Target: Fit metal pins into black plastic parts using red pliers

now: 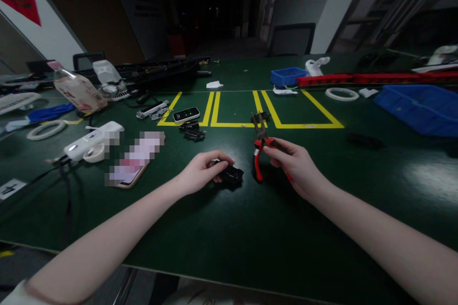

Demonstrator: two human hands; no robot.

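Note:
My left hand [204,171] is closed on a small black plastic part [232,175], low over the green table [214,238]. To its right, my right hand [291,162] grips a pair of pliers [259,152] with red and black handles. The plier jaws point away from me, and one handle hangs free of my fingers. Just beyond the jaws, a small dark piece [261,116] lies by the yellow tape. Several more black parts [193,132] sit in a loose group ahead of my left hand.
Left of me lie a phone [138,159], a white power strip [95,139], tape rolls and a bottle [77,88]. A white device [186,114] rests within yellow tape outlines. Blue bins [418,109] and a long red strip [379,77] are on the right.

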